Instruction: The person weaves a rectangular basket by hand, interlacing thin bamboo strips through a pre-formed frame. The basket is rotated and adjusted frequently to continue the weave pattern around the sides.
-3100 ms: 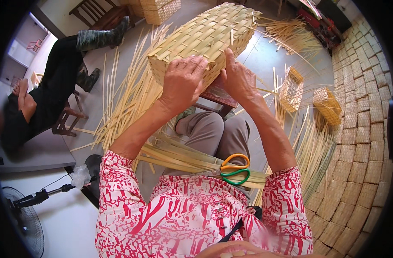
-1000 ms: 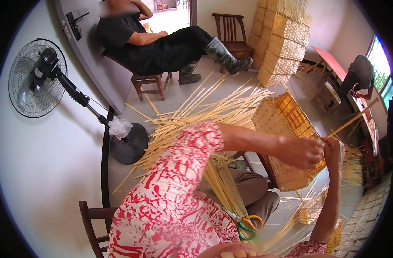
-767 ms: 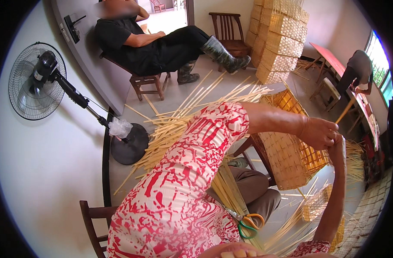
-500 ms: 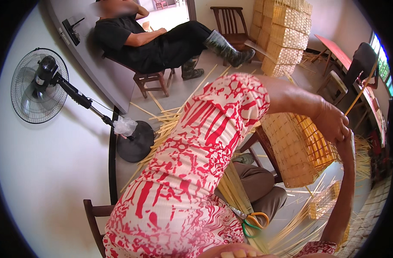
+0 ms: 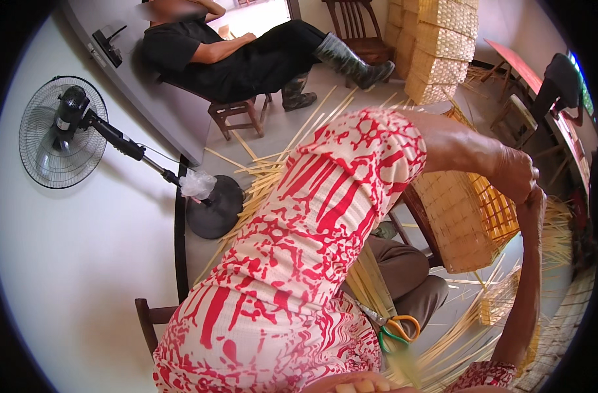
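At the right, beside the woven bamboo basket (image 5: 453, 226), my two hands meet. My left hand (image 5: 516, 175) has its fingers bent and pressed together; my right hand (image 5: 531, 202) closes against it from below. Whatever lies between the fingers is hidden by the hands. The basket rests tilted against dark wooden furniture, its open-weave side toward my hands. Below, scissors (image 5: 394, 324) with one orange and one green handle lie by my lap, near a bundle of flat bamboo strips (image 5: 372, 280) and legs in brown trousers (image 5: 403, 268).
A person in black (image 5: 214, 56) sits by the door at upper left. A standing fan (image 5: 63, 131) is along the left wall. Stacked woven baskets (image 5: 436, 52) stand at the back. Another person (image 5: 561, 85) bends over a long table at right. Loose strips (image 5: 263, 177) cover the floor.
My hands have moved slightly right and the view has shifted a little. A long thin strip that stuck up from beside my hands no longer shows. The person at the table leans differently.
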